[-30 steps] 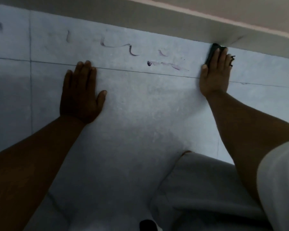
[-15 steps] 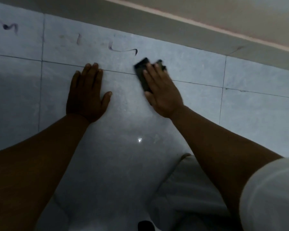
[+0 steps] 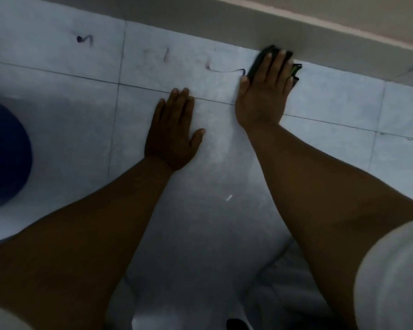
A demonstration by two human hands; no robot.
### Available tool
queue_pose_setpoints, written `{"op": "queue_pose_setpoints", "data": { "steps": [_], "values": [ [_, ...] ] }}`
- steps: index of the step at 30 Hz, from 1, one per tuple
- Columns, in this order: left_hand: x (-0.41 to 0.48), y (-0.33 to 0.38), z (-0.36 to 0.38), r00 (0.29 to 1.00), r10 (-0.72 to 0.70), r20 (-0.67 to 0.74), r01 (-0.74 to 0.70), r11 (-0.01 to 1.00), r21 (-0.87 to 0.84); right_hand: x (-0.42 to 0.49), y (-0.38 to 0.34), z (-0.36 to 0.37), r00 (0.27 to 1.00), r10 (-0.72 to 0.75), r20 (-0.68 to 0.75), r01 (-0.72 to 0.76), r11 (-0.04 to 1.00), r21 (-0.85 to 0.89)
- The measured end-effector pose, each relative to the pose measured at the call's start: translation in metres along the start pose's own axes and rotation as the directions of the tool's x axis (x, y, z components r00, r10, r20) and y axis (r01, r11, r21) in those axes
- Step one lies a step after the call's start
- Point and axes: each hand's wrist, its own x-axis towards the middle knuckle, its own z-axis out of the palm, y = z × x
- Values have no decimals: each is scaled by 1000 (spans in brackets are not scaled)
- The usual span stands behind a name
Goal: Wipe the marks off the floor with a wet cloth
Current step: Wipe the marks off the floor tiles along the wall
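My right hand (image 3: 264, 91) presses flat on a dark wet cloth (image 3: 258, 61) against the pale tiled floor (image 3: 320, 98), close to the skirting. The cloth shows past my fingertips and on both sides of the hand. Just left of the cloth runs a dark wavy mark (image 3: 224, 69). Further left are a faint short stroke (image 3: 166, 55) and a dark squiggle (image 3: 84, 40). My left hand (image 3: 173, 133) lies flat on the floor, fingers together, holding nothing.
A grey skirting (image 3: 224, 27) runs along the wall at the top. A dark blue round object (image 3: 3, 153) sits at the left edge. My knees in pale cloth (image 3: 284, 294) are at the bottom. Thin scratches (image 3: 410, 138) mark the right tiles.
My right hand has pushed the cloth up and to the right, toward the skirting. The view has shifted left, bringing the blue object into sight. My left hand stays planted.
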Motion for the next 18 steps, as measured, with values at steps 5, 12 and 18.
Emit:
{"op": "queue_pose_setpoints", "data": {
  "steps": [5, 12, 18],
  "values": [
    [-8, -24, -12, 978, -180, -105, 169, 980, -107, -34, -26, 6, 872, -483, 83, 482, 876, 35],
    [-44, -78, -26, 920, -391, -16, 391, 918, 72, -58, 91, -9, 942, -330, 65, 332, 943, -20],
    [-44, -77, -22, 915, -403, -22, 404, 910, 91, -11, -16, 0, 999, 34, 19, -34, 999, -25]
  ]
}}
